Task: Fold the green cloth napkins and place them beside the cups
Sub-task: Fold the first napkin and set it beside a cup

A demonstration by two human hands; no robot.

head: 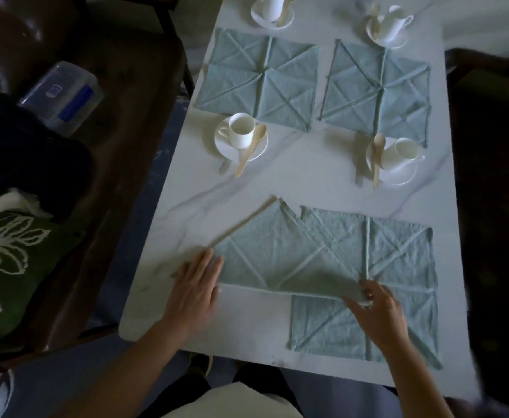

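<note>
1. Nearest the camera are two bare forearms. They reach from the bottom edge onto the white marble-patterned table [307, 182].
2. The left hand [197, 285] lies flat, with its fingers straight and close together. The fingertips press on the left corner of the partly folded pale green cloth napkin [271, 254].
3. The right hand [380, 312] pinches the right end of this napkin's near edge between the thumb and curled fingers. The blur hides the exact hold.
4. This napkin lies at the near end of the table. Its long folded edge runs from one hand to the other, and its point is directed toward the cups. A pale hem shows along its upper left side.
5. Its right part overlaps a second green napkin lying flat and creased [398, 267], which reaches close to the near and right table edges.
6. In front of the folded edge, at the near left, there is bare table. A wider bare band separates both napkins from the cups.
7. Beyond that band stand the near left white cup [240, 131] and the near right white cup [402, 153]. Each is on a white saucer with a pale wooden spoon.
8. Farther away two more flat green napkins [259, 78] lie side by side, and two more cups stand behind them.
9. To the left of the table a clear plastic box [63, 92] and a green patterned cushion [2, 267] rest on dark furniture.
</note>
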